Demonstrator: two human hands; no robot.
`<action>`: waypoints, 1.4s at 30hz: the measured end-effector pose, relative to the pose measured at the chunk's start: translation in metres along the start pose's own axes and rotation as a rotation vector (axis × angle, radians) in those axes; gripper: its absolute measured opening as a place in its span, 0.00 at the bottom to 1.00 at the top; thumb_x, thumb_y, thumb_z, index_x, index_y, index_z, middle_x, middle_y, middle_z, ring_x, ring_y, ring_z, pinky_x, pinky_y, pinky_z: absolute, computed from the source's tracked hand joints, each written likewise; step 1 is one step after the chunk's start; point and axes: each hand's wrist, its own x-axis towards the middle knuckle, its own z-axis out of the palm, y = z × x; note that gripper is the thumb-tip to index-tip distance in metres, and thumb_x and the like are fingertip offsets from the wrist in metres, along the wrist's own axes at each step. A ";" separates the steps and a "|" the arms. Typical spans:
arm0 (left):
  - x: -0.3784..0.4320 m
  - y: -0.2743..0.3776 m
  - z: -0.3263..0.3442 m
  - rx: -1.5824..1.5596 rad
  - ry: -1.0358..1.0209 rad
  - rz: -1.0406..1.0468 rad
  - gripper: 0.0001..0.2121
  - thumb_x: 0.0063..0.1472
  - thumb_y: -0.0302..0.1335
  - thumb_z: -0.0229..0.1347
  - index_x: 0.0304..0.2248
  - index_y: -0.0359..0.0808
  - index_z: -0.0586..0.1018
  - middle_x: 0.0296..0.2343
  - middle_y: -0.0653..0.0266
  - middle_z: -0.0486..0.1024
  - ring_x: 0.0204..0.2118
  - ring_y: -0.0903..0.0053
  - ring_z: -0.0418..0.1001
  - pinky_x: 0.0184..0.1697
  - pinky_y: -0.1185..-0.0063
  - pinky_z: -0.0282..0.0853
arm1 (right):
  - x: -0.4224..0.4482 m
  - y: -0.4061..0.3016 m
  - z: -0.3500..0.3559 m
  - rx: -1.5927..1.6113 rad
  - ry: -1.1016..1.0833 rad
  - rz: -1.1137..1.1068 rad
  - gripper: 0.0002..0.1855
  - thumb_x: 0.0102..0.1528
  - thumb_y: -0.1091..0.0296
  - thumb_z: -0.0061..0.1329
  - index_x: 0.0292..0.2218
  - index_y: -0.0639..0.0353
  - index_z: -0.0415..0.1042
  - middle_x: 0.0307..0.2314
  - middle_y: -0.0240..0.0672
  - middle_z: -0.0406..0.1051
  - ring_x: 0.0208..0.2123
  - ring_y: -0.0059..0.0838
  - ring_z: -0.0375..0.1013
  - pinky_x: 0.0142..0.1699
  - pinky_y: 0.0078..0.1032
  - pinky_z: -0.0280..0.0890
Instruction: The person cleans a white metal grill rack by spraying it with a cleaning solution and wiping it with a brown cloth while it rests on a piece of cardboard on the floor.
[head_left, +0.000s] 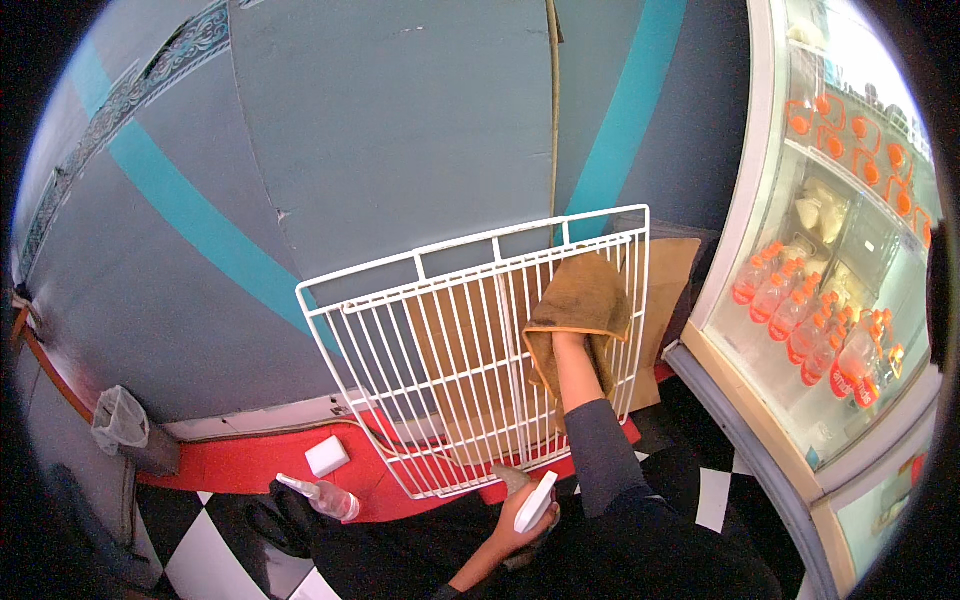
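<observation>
A white wire shelf rack (491, 375) stands tilted before me, its slats running up and down. My right hand (568, 342) is at the rack's upper right, largely hidden under a brown cloth (581, 296) with orange edging. The cloth lies against the slats and hangs down around my wrist. Below the rack's bottom edge, my left hand (517, 517) holds a white block (536, 502), which looks like a sponge. A grey-brown piece of cloth (511, 478) shows beside those fingers; whether they grip it too is unclear.
A clear spray bottle (330, 499) and another white block (327, 456) are on the red ledge (262, 457) at left. A lined bin (142, 435) stands farther left. Flattened cardboard (660, 315) leans behind the rack. At right stands a glass-fronted fridge (772, 352) holding bottles.
</observation>
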 end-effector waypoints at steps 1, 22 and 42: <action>0.000 -0.003 -0.001 0.000 0.034 0.006 0.13 0.45 0.20 0.52 0.33 0.32 0.68 0.24 0.63 0.68 0.27 0.76 0.69 0.32 0.81 0.63 | 0.000 -0.001 -0.002 -0.043 -0.025 -0.021 0.26 0.51 0.56 0.37 0.48 0.59 0.51 0.47 0.43 0.52 0.50 0.39 0.48 0.55 0.32 0.40; 0.019 0.003 0.008 0.109 -0.022 0.001 0.11 0.44 0.23 0.53 0.30 0.33 0.68 0.21 0.59 0.67 0.23 0.69 0.69 0.27 0.78 0.63 | 0.001 0.025 -0.015 -0.112 -0.088 -0.163 0.16 0.48 0.59 0.38 0.36 0.61 0.62 0.36 0.43 0.61 0.40 0.40 0.59 0.45 0.33 0.53; 0.005 0.001 0.019 0.092 -0.072 0.048 0.16 0.45 0.23 0.54 0.35 0.32 0.67 0.24 0.61 0.67 0.25 0.74 0.68 0.29 0.80 0.62 | -0.025 0.005 -0.066 -0.527 -0.572 0.085 0.26 0.48 0.54 0.41 0.45 0.59 0.59 0.45 0.46 0.56 0.49 0.40 0.52 0.54 0.32 0.45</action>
